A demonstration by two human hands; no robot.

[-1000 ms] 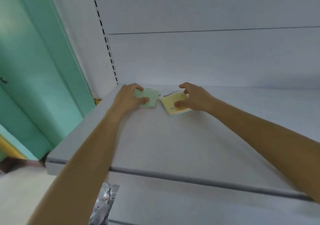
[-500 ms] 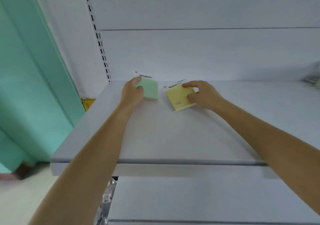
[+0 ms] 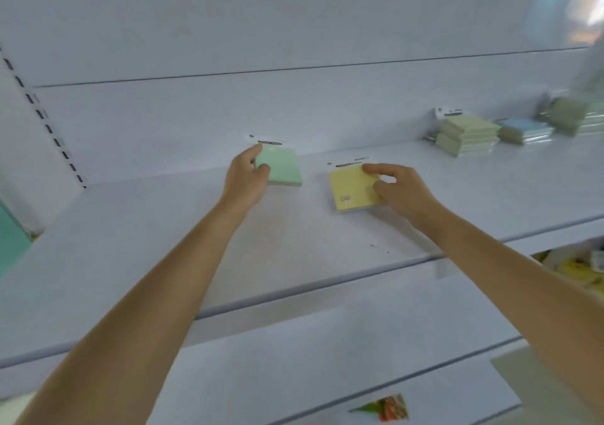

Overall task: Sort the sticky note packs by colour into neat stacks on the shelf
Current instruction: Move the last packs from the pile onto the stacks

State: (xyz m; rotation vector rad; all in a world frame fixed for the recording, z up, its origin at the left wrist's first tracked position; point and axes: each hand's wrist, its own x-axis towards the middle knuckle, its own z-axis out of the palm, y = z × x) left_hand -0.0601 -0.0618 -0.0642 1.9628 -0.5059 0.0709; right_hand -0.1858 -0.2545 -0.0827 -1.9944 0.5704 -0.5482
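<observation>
Packs of two colours sat toward the back of the white shelf (image 3: pixel 163 245), one in each hand. The green pack (image 3: pixel 281 166) lay flat close to the rear panel, and the left hand (image 3: pixel 243 179) gripped its left edge, fingers curled at the far corner and thumb on top. Near it to the right, but apart from it, the yellow pack (image 3: pixel 351 187) lay flat and slightly skewed, printed corner toward the front. The right hand (image 3: pixel 397 191) pinched its right edge between thumb and forefinger.

By my reading, the step in hand was setting down the first pack of each colour, starting two separate stacks. The next move would call for squaring the yellow pack to the green one, letting go of both, and reaching right for more.

Counted: one green pack, one yellow pack, two hands. Farther right along the same shelf stood a pale stack (image 3: pixel 467 138) of what looked like three or four packs, with a blue pile (image 3: pixel 526 130) just beside it, apparently two high. Beyond that, blurred packs (image 3: pixel 575 117) could not be counted. A slotted upright (image 3: pixel 49 127) ran down the left of the back panel, and a lower shelf (image 3: pixel 327 359) showed beneath.
</observation>
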